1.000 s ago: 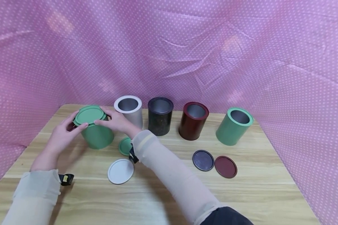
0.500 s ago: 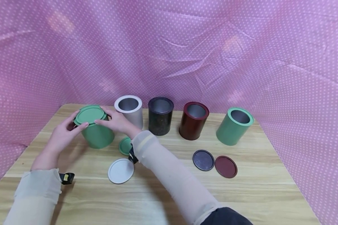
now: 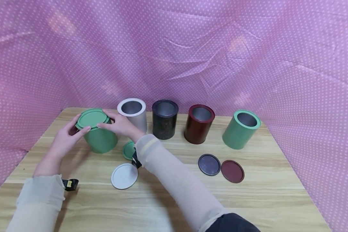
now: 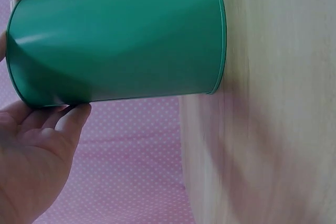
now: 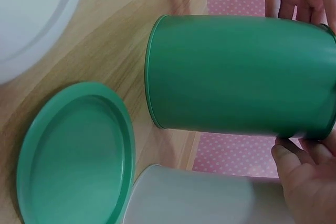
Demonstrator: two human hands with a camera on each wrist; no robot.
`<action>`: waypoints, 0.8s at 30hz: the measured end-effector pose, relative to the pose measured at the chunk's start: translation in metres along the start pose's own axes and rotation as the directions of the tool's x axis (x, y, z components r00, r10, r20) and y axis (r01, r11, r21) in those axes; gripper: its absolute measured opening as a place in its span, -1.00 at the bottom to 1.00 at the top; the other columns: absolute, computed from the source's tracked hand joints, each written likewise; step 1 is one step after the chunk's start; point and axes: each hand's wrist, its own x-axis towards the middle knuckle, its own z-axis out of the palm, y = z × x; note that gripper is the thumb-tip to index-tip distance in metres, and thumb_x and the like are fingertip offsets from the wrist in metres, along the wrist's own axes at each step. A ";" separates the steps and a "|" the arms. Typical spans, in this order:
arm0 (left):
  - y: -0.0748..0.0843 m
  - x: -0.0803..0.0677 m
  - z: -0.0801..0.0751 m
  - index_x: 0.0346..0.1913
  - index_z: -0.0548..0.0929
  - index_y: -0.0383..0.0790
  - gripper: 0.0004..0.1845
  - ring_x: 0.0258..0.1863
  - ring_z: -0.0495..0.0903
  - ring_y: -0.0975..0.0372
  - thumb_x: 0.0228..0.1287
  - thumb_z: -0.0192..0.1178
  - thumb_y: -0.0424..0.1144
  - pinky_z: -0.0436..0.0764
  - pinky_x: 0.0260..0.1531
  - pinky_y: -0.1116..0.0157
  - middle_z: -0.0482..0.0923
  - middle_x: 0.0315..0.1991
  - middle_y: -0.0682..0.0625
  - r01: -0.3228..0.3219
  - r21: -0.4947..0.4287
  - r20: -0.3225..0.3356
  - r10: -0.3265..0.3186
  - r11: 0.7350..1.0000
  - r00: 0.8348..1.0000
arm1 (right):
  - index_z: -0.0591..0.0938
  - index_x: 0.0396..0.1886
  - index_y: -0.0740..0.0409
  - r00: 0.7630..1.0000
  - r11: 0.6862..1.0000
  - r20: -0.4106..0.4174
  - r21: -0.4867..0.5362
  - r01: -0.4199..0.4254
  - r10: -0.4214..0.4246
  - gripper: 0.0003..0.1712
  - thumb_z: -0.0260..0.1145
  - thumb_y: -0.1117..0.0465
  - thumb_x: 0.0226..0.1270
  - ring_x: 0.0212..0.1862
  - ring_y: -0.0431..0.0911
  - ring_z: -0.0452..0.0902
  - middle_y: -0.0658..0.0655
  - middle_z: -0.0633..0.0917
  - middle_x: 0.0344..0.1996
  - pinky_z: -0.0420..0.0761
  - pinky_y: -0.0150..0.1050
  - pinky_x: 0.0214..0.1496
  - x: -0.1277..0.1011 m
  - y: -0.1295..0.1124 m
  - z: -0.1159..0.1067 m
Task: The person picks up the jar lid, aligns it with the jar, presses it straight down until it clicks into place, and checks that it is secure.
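Note:
At the table's left stands a green can (image 3: 102, 142), upright, with a green lid (image 3: 90, 119) over its top. My left hand (image 3: 62, 139) grips its upper edge from the left, thumb on the near side of the rim. From the right, my right hand (image 3: 123, 125) holds the same rim, its thumb near the lid's front edge. In the left wrist view the can (image 4: 118, 40) rests with its base on the wood, and fingers of both hands lie around its top end. The right wrist view shows the can (image 5: 236, 74) between both hands.
A white can (image 3: 139, 120), a black can (image 3: 163, 125), a dark red can (image 3: 197, 130) and another green can (image 3: 236, 135) stand uncovered along the back. Lids lie nearer: green (image 3: 128, 150), white (image 3: 124, 176), black (image 3: 209, 165) and dark red (image 3: 233, 171). Pink dotted cloth (image 3: 174, 51) hangs behind.

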 end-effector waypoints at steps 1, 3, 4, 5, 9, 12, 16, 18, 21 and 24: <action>-0.001 0.000 0.000 0.55 -0.15 -0.01 -0.16 0.37 0.13 -0.32 0.41 0.06 0.09 0.23 0.27 -0.24 -0.03 0.48 -0.39 -0.002 0.000 -0.007 0.002 1.000 1.000 | 0.20 0.50 -0.18 1.000 1.000 -0.002 0.008 -0.001 0.001 -0.16 0.29 -0.17 0.29 0.45 -0.34 0.13 -0.24 0.24 0.45 0.21 -0.43 0.44 0.000 0.000 0.000; -0.001 -0.001 0.001 0.55 -0.15 0.00 -0.16 0.37 0.14 -0.32 0.40 0.07 0.09 0.23 0.26 -0.25 -0.03 0.48 -0.39 -0.002 0.006 -0.015 0.002 1.000 1.000 | 0.20 0.50 -0.19 1.000 1.000 -0.006 0.009 0.000 0.000 -0.16 0.30 -0.17 0.29 0.45 -0.35 0.13 -0.25 0.24 0.45 0.21 -0.44 0.43 -0.001 0.000 0.001; -0.001 -0.001 0.000 0.55 -0.16 0.00 -0.15 0.37 0.13 -0.33 0.40 0.07 0.10 0.23 0.26 -0.27 -0.03 0.47 -0.40 0.003 0.006 -0.014 -0.002 1.000 1.000 | 0.20 0.50 -0.20 1.000 1.000 -0.008 0.003 0.000 0.000 -0.16 0.29 -0.17 0.29 0.45 -0.35 0.13 -0.26 0.24 0.45 0.21 -0.44 0.43 -0.001 0.000 0.001; -0.001 -0.001 0.000 0.55 -0.17 0.02 -0.15 0.37 0.12 -0.33 0.40 0.07 0.11 0.22 0.25 -0.28 -0.04 0.47 -0.40 0.006 0.005 -0.011 -0.006 1.000 1.000 | 0.20 0.50 -0.20 1.000 1.000 -0.011 -0.003 0.001 -0.001 -0.16 0.29 -0.18 0.28 0.45 -0.35 0.12 -0.26 0.24 0.45 0.20 -0.44 0.44 -0.001 0.000 0.001; 0.002 -0.003 0.000 0.55 -0.16 0.00 -0.14 0.37 0.12 -0.34 0.39 0.07 0.12 0.22 0.26 -0.29 -0.03 0.47 -0.42 0.014 0.007 -0.004 -0.014 1.000 1.000 | 0.20 0.50 -0.21 1.000 1.000 -0.011 -0.029 0.004 -0.004 -0.17 0.28 -0.20 0.29 0.45 -0.33 0.13 -0.26 0.24 0.45 0.21 -0.42 0.44 -0.002 0.000 0.001; 0.003 -0.002 0.001 0.55 -0.15 -0.02 -0.15 0.37 0.11 -0.35 0.40 0.06 0.11 0.20 0.26 -0.29 -0.03 0.46 -0.44 0.008 -0.003 -0.001 -0.008 1.000 1.000 | 0.20 0.50 -0.21 1.000 0.999 -0.014 -0.039 0.008 -0.008 -0.17 0.27 -0.20 0.30 0.46 -0.31 0.13 -0.26 0.23 0.45 0.22 -0.41 0.44 -0.002 0.000 0.000; 0.005 -0.001 0.002 0.55 -0.16 -0.01 -0.15 0.38 0.09 -0.34 0.40 0.06 0.10 0.19 0.28 -0.28 -0.04 0.47 -0.42 0.003 -0.011 0.000 -0.003 1.000 1.000 | 0.20 0.50 -0.22 1.000 0.999 -0.020 -0.031 0.005 -0.006 -0.18 0.27 -0.19 0.30 0.46 -0.32 0.12 -0.27 0.22 0.46 0.21 -0.41 0.44 -0.003 0.000 -0.001; 0.005 -0.001 0.002 0.55 -0.16 -0.01 -0.15 0.38 0.10 -0.32 0.40 0.06 0.10 0.19 0.28 -0.28 -0.04 0.47 -0.41 0.000 -0.010 -0.001 0.000 1.000 1.000 | 0.20 0.50 -0.25 1.000 1.000 -0.018 -0.023 -0.006 0.006 -0.18 0.27 -0.19 0.30 0.46 -0.33 0.11 -0.29 0.22 0.45 0.21 -0.41 0.45 -0.003 0.000 -0.001; 0.004 -0.002 0.002 0.55 -0.16 -0.02 -0.15 0.38 0.11 -0.33 0.41 0.06 0.09 0.20 0.27 -0.27 -0.04 0.47 -0.42 -0.005 -0.003 0.001 0.005 1.000 1.000 | 0.19 0.49 -0.29 1.000 1.000 -0.009 -0.016 -0.019 0.019 -0.18 0.28 -0.20 0.29 0.46 -0.35 0.10 -0.32 0.20 0.45 0.21 -0.39 0.45 -0.004 0.001 0.000; 0.002 -0.003 0.002 0.56 -0.16 -0.04 -0.16 0.37 0.11 -0.36 0.42 0.05 0.07 0.20 0.26 -0.29 -0.03 0.46 -0.46 -0.012 -0.001 -0.002 0.012 1.000 1.000 | 0.19 0.49 -0.32 1.000 1.000 -0.005 0.004 -0.020 0.020 -0.18 0.28 -0.20 0.28 0.45 -0.36 0.11 -0.35 0.19 0.45 0.23 -0.40 0.44 -0.004 0.001 0.001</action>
